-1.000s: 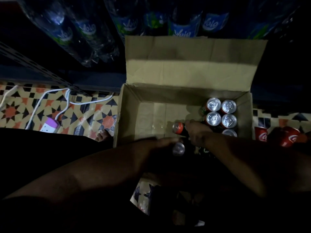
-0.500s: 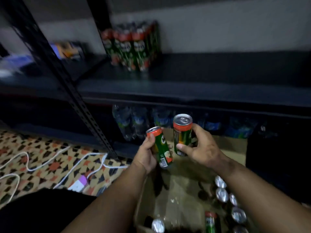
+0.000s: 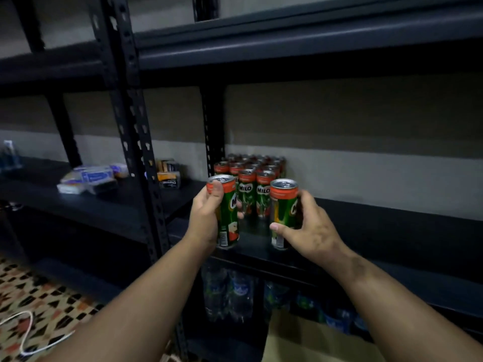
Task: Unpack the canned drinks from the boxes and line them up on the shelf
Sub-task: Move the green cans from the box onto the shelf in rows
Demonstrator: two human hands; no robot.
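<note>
Two Milo cans held upright at the front edge of the dark metal shelf (image 3: 366, 218).

The left Milo can (image 3: 226, 212) and the right Milo can (image 3: 283, 212) both stand with long axis vertical, pull-tab ends up. The left hand (image 3: 206, 218) wraps the left can, thumb over its orange top band, fingers curled round the far side. The right hand (image 3: 311, 231) grips the right can, thumb across its lower front, fingers curled behind. Beyond the fingers, between both cans, stands the block of shelved Milo cans (image 3: 254, 178). Below the wrists, bottled water (image 3: 235, 293) and a cardboard box (image 3: 300, 340).
</note>
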